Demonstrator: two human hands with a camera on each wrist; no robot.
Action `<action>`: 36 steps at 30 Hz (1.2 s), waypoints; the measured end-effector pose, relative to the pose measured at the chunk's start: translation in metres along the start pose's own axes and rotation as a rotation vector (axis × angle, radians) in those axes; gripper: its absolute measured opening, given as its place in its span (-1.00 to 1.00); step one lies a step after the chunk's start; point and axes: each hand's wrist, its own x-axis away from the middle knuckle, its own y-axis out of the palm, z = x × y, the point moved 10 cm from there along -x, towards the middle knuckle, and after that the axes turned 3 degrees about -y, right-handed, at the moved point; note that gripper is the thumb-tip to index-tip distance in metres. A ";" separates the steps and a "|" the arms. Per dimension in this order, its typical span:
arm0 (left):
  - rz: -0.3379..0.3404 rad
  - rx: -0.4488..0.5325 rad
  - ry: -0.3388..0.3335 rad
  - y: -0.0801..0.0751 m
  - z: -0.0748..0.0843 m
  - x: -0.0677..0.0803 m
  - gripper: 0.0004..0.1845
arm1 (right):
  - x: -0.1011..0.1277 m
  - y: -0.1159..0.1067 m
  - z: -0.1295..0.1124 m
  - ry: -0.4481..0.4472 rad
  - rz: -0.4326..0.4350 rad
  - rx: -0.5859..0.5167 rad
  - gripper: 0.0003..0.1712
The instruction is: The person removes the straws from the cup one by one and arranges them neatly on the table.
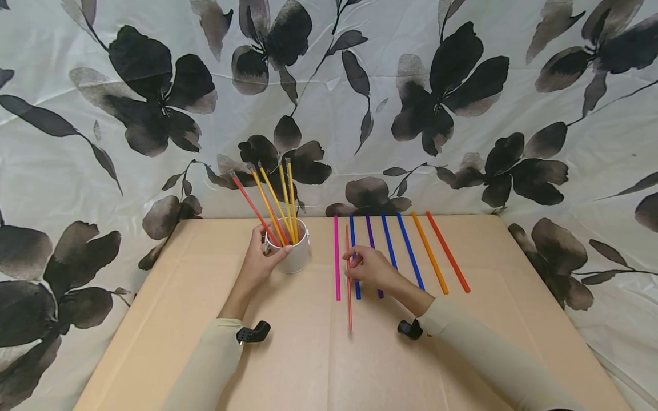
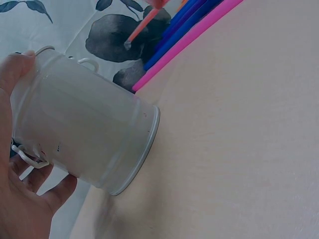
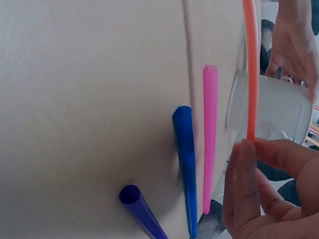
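My left hand [image 1: 257,258] grips a small white metal bucket [image 1: 296,259] with a thumb at its rim and fingers round its side; it stands on the table. Yellow, orange and red drinking straws [image 1: 290,197] lean inside it. Between thumb and fingertips, my right hand [image 1: 374,268] pinches an orange-red straw [image 3: 252,74], held lengthwise above the table. Beneath and beside this hand lie a pink straw [image 1: 337,262], a blue straw [image 3: 185,154] and a purple straw [image 3: 142,211].
Right of my right hand lie two more blue straws [image 1: 409,251], an orange straw [image 1: 429,254] and a red straw [image 1: 447,251], spread in a row on the tan table [image 1: 308,365]. A white cloth with dark flowers [image 1: 360,74] hangs behind the table's far edge.
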 end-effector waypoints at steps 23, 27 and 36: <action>0.000 0.002 0.004 0.000 0.002 -0.001 -0.12 | -0.009 0.017 0.003 0.059 -0.052 0.170 -0.64; 0.004 -0.001 0.017 -0.001 0.003 0.000 -0.12 | -0.009 0.017 -0.001 0.053 -0.056 0.190 -0.65; -0.003 0.013 0.009 0.000 0.006 0.002 -0.12 | -0.009 0.019 -0.004 0.038 -0.063 0.239 -0.69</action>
